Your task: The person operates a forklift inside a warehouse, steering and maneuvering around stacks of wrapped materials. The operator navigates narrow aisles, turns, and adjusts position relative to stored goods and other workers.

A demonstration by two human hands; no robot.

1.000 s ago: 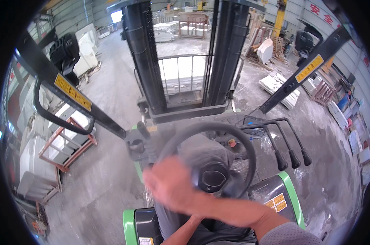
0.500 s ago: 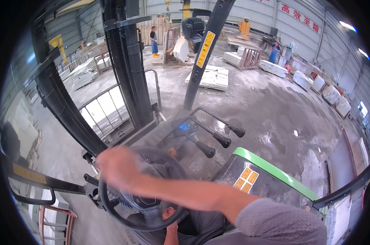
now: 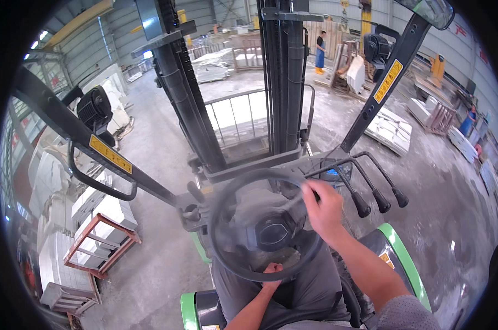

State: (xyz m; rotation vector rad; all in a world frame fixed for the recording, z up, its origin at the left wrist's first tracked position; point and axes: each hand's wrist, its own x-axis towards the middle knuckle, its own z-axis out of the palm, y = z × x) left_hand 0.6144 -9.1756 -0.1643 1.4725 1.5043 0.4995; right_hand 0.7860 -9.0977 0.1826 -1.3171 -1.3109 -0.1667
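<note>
A black steering wheel (image 3: 219,250) with a hub in its middle stands in front of my lap, its rim slightly blurred. My right hand (image 3: 324,212) is closed round the upper right of the rim, thumb side toward the wheel's middle. Down at the bottom of the rim, above my thighs, my left hand (image 3: 272,270) is small in view with its fingers curled closed against the wheel. Several black-knobbed control levers (image 3: 378,201) stand to the right of my right hand, apart from it.
Ahead rises the forklift's black mast (image 3: 285,82) with a load guard (image 3: 238,118) holding barred panels. Stone slabs (image 3: 389,131) lie right of the front post. Left stands a rust-red rack (image 3: 103,245) beside pale slabs. A person in a blue apron (image 3: 320,52) stands far ahead.
My right hand has swept from the wheel's upper left to its right side. The view has swung left, so mast and slabs sit further right. My left hand stays at the lower rim.
</note>
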